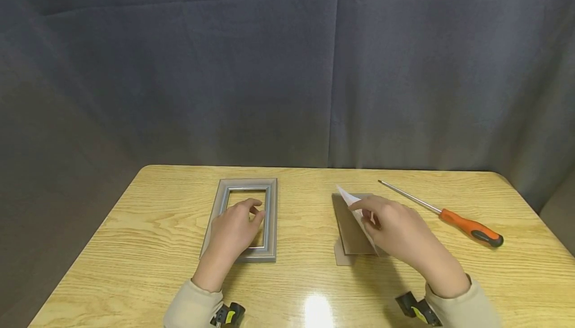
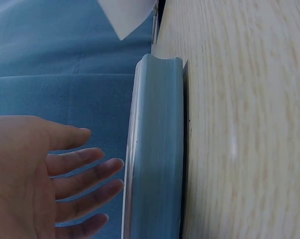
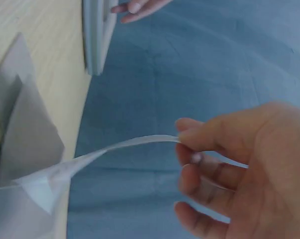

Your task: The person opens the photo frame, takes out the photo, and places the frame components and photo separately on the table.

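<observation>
A grey picture frame (image 1: 271,218) with an open centre lies flat on the table. Over it hovers my left hand (image 1: 235,228), fingers loosely bent and holding nothing; in the left wrist view the fingertips are beside the frame's edge (image 2: 157,149). My right hand (image 1: 397,225) pinches a thin whitish sheet (image 3: 140,140) between thumb and index finger, the sheet bending as it rises. Beneath the sheet is a brown backing board (image 1: 350,230), tilted on its fold-out stand (image 1: 343,257). The hand hides the board's right side.
To the right of the board lies a screwdriver (image 1: 469,226) with an orange and black handle, its shaft pointing to the back left. The wooden table (image 1: 305,218) ends at a dark grey curtain (image 1: 269,68) behind.
</observation>
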Demonstrator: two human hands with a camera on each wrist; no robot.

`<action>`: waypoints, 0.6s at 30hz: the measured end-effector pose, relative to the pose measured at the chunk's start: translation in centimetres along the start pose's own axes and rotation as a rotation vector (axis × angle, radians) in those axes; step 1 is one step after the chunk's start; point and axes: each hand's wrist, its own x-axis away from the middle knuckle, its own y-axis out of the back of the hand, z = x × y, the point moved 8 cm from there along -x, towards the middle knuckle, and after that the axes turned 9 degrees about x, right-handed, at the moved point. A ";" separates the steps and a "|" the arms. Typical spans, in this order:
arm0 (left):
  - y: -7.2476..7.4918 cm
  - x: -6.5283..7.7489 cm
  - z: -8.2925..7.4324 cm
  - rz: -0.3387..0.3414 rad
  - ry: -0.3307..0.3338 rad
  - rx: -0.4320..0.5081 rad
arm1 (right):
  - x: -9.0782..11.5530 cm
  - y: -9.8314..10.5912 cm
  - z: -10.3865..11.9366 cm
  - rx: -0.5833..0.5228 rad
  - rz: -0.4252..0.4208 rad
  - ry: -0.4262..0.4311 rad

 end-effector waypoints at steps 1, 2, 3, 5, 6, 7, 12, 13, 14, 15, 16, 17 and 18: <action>0.0 0.0 0.0 0.000 0.001 0.000 | 0.0 0.5 -0.2 0.000 -0.034 0.004; 0.0 0.0 0.0 0.000 0.001 -0.001 | 0.0 1.1 -0.3 -0.003 -0.069 0.009; 0.0 0.0 0.0 -0.001 0.001 0.000 | 0.1 1.6 -0.5 -0.004 -0.108 0.012; 0.0 0.0 -0.1 -0.004 -0.002 0.000 | 0.2 2.7 -0.9 -0.009 -0.182 0.009; 0.0 0.0 -0.1 -0.005 -0.003 0.001 | 0.3 3.2 -1.1 -0.013 -0.218 0.001; 0.0 0.0 -0.1 -0.007 -0.005 0.001 | 0.3 3.6 -1.4 -0.015 -0.251 -0.007; 0.1 0.0 -0.1 -0.009 -0.008 0.000 | 0.9 5.4 -2.5 -0.019 -0.431 -0.078; 0.1 0.0 -0.1 -0.009 -0.008 -0.001 | 1.0 5.7 -2.7 -0.019 -0.470 -0.090; 0.1 0.0 -0.1 -0.009 -0.008 -0.002 | 1.1 6.0 -2.9 -0.017 -0.507 -0.099; 0.1 0.0 -0.1 -0.009 -0.008 -0.003 | 1.2 6.3 -3.0 -0.014 -0.542 -0.104; 0.1 0.0 -0.1 -0.009 -0.008 -0.004 | 1.4 6.5 -3.1 -0.007 -0.576 -0.106; 0.1 0.0 -0.1 -0.009 -0.008 -0.004 | 1.5 6.7 -3.2 0.002 -0.608 -0.108; 0.1 0.0 -0.1 -0.009 -0.009 -0.004 | 1.6 6.9 -3.2 0.015 -0.638 -0.104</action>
